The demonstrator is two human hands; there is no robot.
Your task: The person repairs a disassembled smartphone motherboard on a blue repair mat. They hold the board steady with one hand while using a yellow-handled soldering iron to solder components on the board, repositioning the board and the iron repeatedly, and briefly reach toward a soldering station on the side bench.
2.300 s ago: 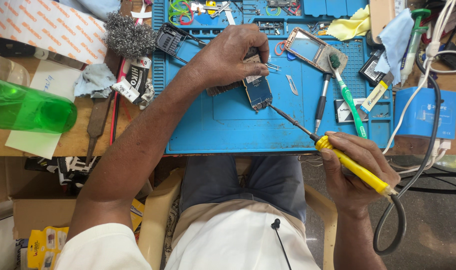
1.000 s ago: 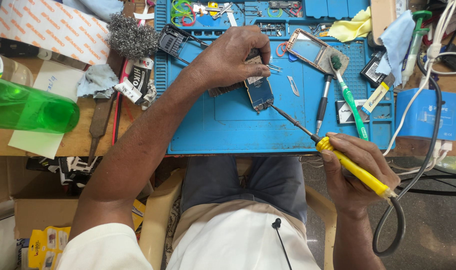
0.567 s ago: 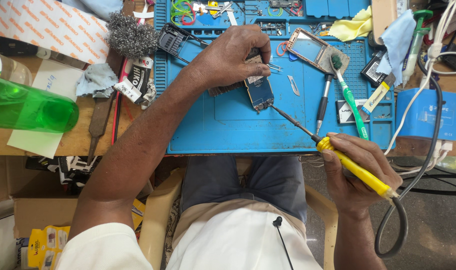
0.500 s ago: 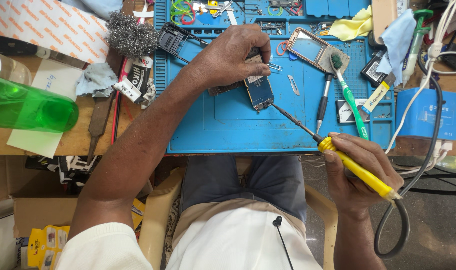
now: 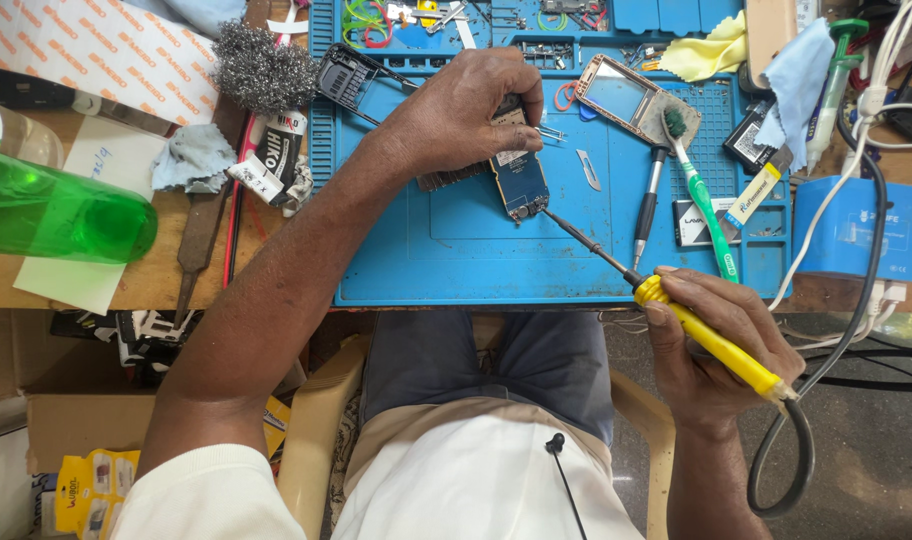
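I saw the blue mat (image 5: 456,250) at twelve o'clock, a red-patterned white package (image 5: 96,50) at ten, a blue box (image 5: 856,235) at three. My left hand (image 5: 466,110) pinned the circuit board (image 5: 516,170) on the mat, fingers closed over it. My right hand (image 5: 721,345) gripped the yellow iron (image 5: 711,340), tip touching the board's lower end.

A cluttered wooden workbench (image 5: 126,285) is seen from above in even daylight, covered in part by a blue work mat (image 5: 476,260). A cream plastic chair (image 5: 311,430) is set before it, a cardboard box (image 5: 46,430) is stacked at the left, and dark grey floor (image 5: 866,450) is shown at the right.
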